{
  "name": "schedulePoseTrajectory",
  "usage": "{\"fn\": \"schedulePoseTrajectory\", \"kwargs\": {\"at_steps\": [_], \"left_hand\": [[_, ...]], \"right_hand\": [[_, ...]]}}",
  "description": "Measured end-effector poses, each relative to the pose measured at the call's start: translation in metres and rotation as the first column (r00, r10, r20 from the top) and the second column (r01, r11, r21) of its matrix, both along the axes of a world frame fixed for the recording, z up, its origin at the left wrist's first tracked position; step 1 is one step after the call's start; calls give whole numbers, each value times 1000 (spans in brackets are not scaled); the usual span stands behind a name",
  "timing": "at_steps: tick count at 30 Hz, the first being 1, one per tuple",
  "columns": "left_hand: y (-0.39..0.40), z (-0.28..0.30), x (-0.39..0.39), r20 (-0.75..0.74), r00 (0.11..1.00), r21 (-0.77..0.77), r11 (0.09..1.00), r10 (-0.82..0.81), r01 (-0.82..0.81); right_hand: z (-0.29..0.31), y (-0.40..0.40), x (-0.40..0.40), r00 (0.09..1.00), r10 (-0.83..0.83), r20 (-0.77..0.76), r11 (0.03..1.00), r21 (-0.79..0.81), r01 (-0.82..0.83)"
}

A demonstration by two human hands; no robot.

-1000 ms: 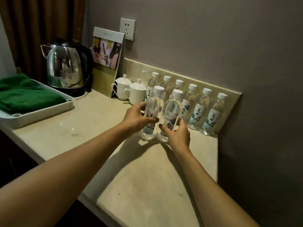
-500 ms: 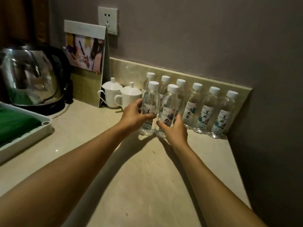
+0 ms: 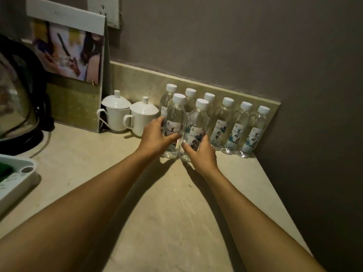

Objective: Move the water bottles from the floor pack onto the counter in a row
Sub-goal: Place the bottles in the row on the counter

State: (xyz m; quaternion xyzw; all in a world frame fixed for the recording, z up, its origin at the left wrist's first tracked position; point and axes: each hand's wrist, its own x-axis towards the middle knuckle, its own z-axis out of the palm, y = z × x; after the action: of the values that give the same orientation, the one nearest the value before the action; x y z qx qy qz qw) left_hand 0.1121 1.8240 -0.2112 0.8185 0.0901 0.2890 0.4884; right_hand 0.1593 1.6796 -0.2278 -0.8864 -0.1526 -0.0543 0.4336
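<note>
At frame centre, the left hand grips one front water bottle and the right hand grips its neighbour, both upright on the counter, probably to keep them steady before the back row.

Left hand gripping front-left bottle, right hand gripping front-right bottle, counter

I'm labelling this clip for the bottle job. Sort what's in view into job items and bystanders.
Job items:
- left hand gripping front left bottle
- right hand gripping front right bottle
- six bottles in the back row
- counter

Bystanders:
- two lidded white cups
- kettle
- standing card
- white tray
- wall socket
</note>
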Motion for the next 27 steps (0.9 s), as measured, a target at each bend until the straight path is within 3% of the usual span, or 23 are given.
{"fn": "schedulePoseTrajectory", "kwargs": {"at_steps": [12, 27], "left_hand": [[10, -4, 23, -67, 993, 168, 982, 101, -88], [2, 7, 22, -92, 989, 226, 970, 117, -93]], "right_hand": [[7, 10, 9, 999, -34, 6, 996, -87, 34], [13, 18, 16, 996, -81, 22, 973, -216, 84]]}}
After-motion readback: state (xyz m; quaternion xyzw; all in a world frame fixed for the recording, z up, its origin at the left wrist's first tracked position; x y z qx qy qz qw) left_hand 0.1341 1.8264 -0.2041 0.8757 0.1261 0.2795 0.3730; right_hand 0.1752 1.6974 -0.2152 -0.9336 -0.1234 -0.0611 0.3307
